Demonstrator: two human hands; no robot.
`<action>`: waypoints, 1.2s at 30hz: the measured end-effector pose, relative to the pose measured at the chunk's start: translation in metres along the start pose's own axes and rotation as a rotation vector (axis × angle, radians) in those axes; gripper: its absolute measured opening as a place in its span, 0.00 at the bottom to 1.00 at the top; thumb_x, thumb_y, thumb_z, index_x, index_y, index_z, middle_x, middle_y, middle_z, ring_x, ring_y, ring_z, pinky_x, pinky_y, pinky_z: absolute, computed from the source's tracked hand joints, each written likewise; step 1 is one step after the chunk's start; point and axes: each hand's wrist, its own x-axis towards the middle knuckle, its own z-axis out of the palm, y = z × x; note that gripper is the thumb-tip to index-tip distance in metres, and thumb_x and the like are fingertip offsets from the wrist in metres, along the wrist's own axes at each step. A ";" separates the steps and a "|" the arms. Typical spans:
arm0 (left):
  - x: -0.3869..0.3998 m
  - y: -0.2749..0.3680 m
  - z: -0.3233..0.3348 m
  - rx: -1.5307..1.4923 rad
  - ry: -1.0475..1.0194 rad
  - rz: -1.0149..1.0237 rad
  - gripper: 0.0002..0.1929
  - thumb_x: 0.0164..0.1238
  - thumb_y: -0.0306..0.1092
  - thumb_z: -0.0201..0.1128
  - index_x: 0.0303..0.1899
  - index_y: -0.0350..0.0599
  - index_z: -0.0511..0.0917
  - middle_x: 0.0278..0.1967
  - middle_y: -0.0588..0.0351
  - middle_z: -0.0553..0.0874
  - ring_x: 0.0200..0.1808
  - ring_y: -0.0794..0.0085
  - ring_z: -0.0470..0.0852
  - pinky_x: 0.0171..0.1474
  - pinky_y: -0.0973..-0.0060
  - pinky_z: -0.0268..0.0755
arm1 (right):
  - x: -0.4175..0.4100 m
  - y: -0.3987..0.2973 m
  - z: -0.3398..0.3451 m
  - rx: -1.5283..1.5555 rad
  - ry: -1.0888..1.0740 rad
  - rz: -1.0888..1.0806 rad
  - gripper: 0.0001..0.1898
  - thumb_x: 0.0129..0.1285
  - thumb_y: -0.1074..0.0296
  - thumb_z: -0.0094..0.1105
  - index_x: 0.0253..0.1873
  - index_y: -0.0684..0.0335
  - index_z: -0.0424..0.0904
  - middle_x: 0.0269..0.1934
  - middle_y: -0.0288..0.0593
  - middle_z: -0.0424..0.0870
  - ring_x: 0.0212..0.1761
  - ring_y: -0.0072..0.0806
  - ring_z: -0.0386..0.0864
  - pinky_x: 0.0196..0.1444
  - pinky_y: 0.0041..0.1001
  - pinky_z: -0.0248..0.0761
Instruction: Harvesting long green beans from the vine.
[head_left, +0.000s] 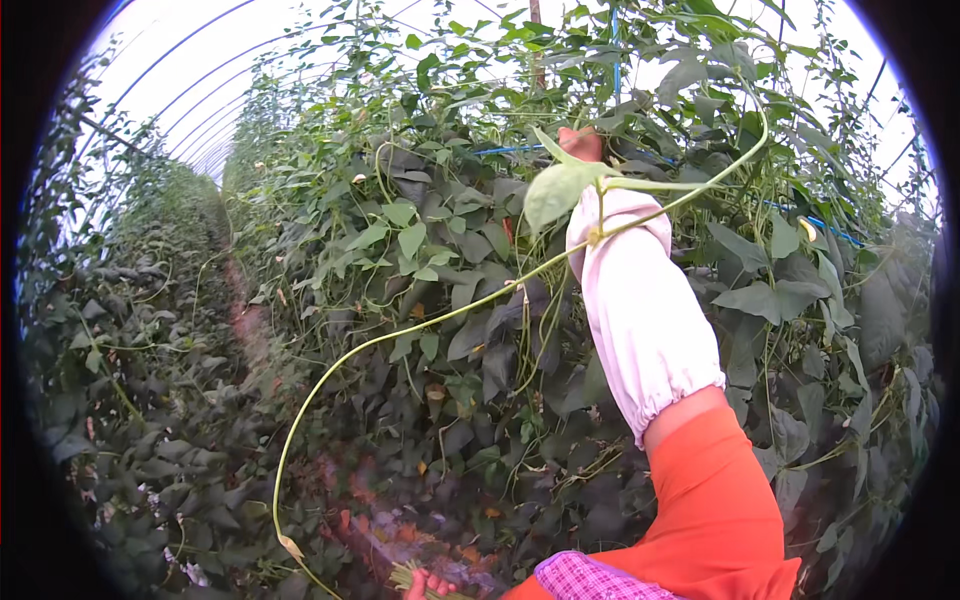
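Observation:
My right hand (581, 144) reaches up among the leaves of tall climbing bean plants (465, 217). Leaves cover part of it, so what its fingers touch is hidden. A pale pink sleeve cover (645, 300) sits on that forearm, below it an orange sleeve (712, 487). Close to the camera, a long green vine stem (420, 327) curves across the view, and its leaf (559, 195) overlaps the wrist area. At the bottom edge my left hand (429, 583) grips a bundle of thin green pods (403, 574), mostly cut off by the frame.
Blue twine (510, 150) runs through the foliage near my right hand. Another row of plants (150, 315) stands at the left, with a narrow strip of reddish ground (244, 322) between the rows. Curved greenhouse hoops (195, 45) arch overhead. A purple checked cloth (600, 576) lies against my body.

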 end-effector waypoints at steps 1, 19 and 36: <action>0.001 0.000 0.002 -0.001 -0.046 0.001 0.11 0.76 0.43 0.53 0.37 0.48 0.73 0.28 0.62 0.73 0.34 0.68 0.73 0.43 0.69 0.69 | -0.007 -0.004 -0.001 0.213 0.076 0.082 0.18 0.63 0.57 0.54 0.34 0.71 0.73 0.30 0.60 0.78 0.33 0.48 0.78 0.39 0.41 0.72; -0.004 -0.006 0.005 0.013 0.031 -0.100 0.14 0.78 0.45 0.50 0.32 0.50 0.70 0.24 0.61 0.72 0.28 0.68 0.71 0.40 0.67 0.70 | -0.108 0.018 -0.062 1.420 -0.340 0.513 0.08 0.68 0.67 0.52 0.47 0.62 0.73 0.30 0.42 0.78 0.25 0.28 0.77 0.22 0.25 0.70; -0.021 -0.004 -0.017 -0.095 0.009 0.003 0.11 0.77 0.45 0.52 0.39 0.51 0.74 0.26 0.62 0.72 0.30 0.68 0.70 0.41 0.66 0.70 | -0.010 0.003 -0.030 1.380 0.034 0.802 0.14 0.62 0.67 0.65 0.45 0.71 0.73 0.36 0.51 0.78 0.28 0.36 0.80 0.28 0.26 0.78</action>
